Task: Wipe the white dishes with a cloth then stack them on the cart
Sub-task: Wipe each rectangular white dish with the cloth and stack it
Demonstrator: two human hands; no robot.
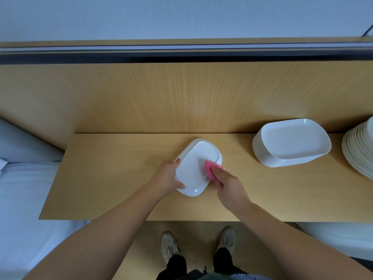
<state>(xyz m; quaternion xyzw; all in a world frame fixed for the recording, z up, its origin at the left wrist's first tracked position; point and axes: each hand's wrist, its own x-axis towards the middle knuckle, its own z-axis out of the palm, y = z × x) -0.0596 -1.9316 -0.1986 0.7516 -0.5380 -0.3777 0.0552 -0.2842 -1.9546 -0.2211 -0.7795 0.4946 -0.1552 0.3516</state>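
A white rounded-rectangle dish (196,164) lies on the wooden table (113,178), turned at an angle. My left hand (168,176) grips its left edge, thumb over the rim. My right hand (228,184) presses a pink cloth (210,169) against the dish's right side, with the fingers lying over the cloth. A stack of several matching white dishes (290,142) stands to the right on the table.
A second stack of round whitish plates (359,150) sits at the far right edge of the view. A wooden panel rises behind the table. White bedding (22,190) lies to the left. My feet stand below the table's front edge.
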